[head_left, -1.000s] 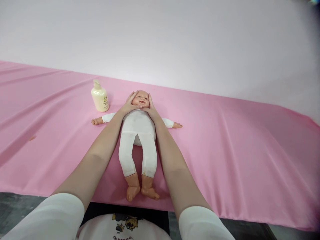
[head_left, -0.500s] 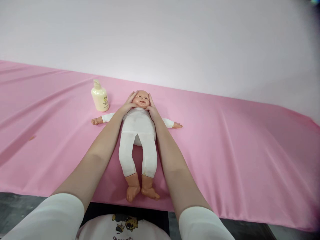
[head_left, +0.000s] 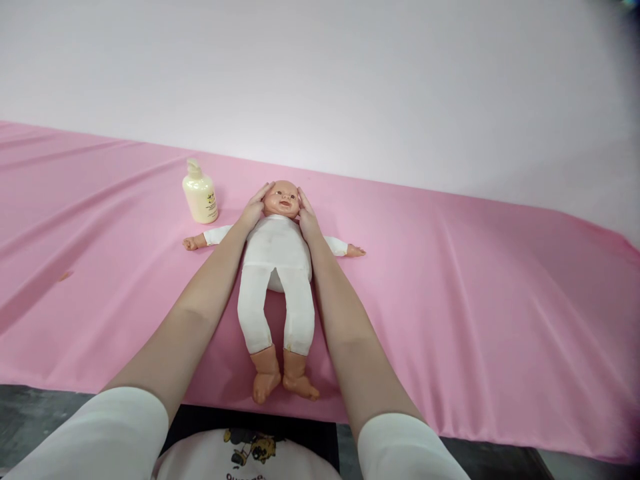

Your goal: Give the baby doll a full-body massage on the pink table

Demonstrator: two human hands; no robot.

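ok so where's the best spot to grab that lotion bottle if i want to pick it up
Probably round the wide cream body of the lotion bottle, below the pump top, coming from its near right side. It stands upright on the pink cloth, clear of the doll, and the left hand is nearest.

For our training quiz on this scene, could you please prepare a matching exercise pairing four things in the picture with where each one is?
Things:
1. Left hand
2. Right hand
3. Cream plastic pump bottle
4. Baby doll in a white fabric suit

Places:
A. Standing upright on the cloth, beyond the doll's outstretched arm on the picture's left
B. Lying on its back on the pink cloth, arms spread
C. Against the side of the doll's head nearer the bottle
D. Against the side of the doll's head farther from the bottle

Pairs: 1-C, 2-D, 3-A, 4-B
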